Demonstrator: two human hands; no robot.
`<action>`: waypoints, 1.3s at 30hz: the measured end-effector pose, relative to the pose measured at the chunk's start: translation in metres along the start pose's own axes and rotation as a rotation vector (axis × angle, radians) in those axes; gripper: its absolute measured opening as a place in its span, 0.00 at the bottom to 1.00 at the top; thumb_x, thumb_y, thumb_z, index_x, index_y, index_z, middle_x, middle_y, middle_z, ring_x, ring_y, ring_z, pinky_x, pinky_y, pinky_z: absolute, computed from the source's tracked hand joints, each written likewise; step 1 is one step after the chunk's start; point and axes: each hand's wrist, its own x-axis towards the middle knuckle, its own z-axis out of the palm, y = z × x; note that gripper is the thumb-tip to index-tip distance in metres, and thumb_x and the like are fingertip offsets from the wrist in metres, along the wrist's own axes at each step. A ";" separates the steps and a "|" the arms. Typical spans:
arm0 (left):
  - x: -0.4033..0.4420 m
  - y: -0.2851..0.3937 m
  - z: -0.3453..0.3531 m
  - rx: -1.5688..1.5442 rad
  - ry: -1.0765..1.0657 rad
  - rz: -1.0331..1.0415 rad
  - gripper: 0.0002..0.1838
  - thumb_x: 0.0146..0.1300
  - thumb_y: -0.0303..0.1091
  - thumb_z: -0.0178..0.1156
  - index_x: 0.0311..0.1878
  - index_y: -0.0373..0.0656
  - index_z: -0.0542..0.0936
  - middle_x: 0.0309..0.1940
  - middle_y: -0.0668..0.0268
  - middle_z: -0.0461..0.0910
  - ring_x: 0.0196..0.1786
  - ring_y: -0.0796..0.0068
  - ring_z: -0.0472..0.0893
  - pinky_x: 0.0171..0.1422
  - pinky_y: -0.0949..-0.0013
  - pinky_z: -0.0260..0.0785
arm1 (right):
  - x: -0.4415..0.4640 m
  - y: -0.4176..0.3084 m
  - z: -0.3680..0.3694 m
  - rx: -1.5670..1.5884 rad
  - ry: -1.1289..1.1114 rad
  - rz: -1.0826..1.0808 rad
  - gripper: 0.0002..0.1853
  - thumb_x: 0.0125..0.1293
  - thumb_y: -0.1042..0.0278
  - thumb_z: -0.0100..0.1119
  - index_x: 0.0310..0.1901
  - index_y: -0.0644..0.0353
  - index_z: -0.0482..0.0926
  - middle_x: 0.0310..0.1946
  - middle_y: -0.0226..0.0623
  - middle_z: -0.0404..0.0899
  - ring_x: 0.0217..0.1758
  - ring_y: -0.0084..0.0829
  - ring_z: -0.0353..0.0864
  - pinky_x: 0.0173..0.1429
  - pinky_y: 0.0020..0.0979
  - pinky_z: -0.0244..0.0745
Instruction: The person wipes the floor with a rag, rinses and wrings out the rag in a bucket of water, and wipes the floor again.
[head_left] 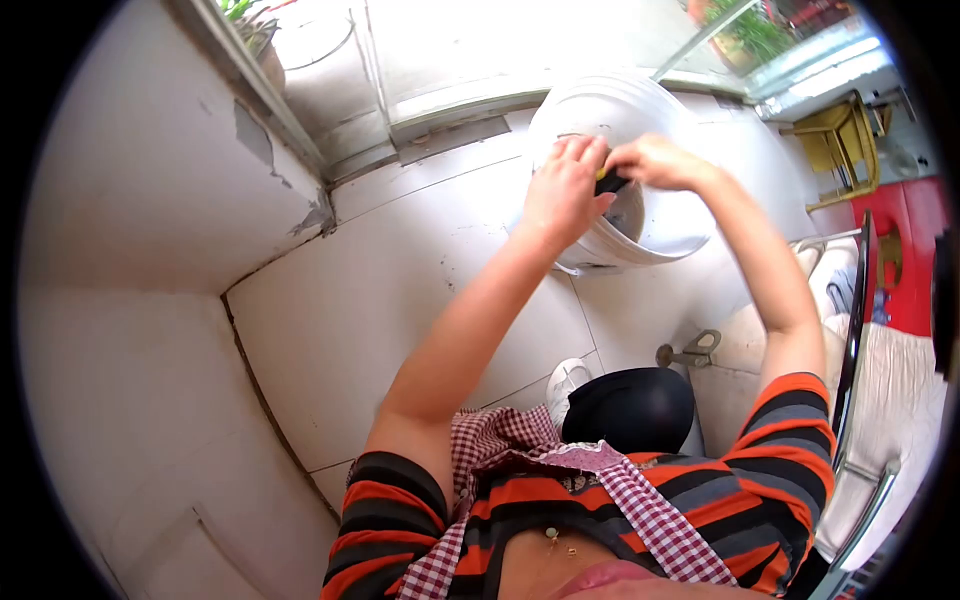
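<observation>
Both hands are together over a large white bucket [680,220], whose open mouth faces up towards me. My left hand [567,190] is closed on a small dark object with a yellow part [609,183], kind not clear. From the right, my right hand [655,163] pinches the same object with bent fingers. Much of the object is hidden by the fingers. Below it, greyish murky stuff, perhaps water, [628,213] shows inside the bucket.
Glass door panels [460,50] with a metal sill stand behind the bucket. A white wall [130,200] with peeling paint is on the left. At right are a yellow chair [840,150], a red surface [915,250] and a metal doorstop-like fitting [690,352] near my knee.
</observation>
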 end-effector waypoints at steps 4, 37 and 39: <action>0.021 0.003 -0.005 0.065 -0.136 -0.112 0.47 0.41 0.41 0.73 0.65 0.37 0.61 0.61 0.55 0.67 0.62 0.57 0.67 0.63 0.63 0.64 | -0.073 -0.058 -0.085 -0.221 0.418 -0.124 0.12 0.64 0.65 0.53 0.46 0.59 0.78 0.34 0.44 0.81 0.38 0.40 0.80 0.46 0.34 0.73; 0.038 0.012 0.036 0.266 -0.196 -0.201 0.16 0.47 0.38 0.64 0.38 0.40 0.78 0.38 0.56 0.76 0.46 0.58 0.76 0.49 0.59 0.70 | 0.049 0.080 0.072 -0.079 0.248 -0.128 0.31 0.40 0.70 0.73 0.48 0.60 0.69 0.43 0.49 0.77 0.50 0.50 0.75 0.51 0.41 0.71; 0.031 0.005 0.047 0.389 -0.174 -0.132 0.13 0.46 0.35 0.63 0.36 0.41 0.78 0.36 0.59 0.76 0.45 0.61 0.76 0.48 0.60 0.70 | 0.106 0.122 0.131 -0.120 0.027 -0.096 0.28 0.41 0.69 0.71 0.47 0.60 0.72 0.44 0.49 0.77 0.50 0.49 0.75 0.52 0.41 0.71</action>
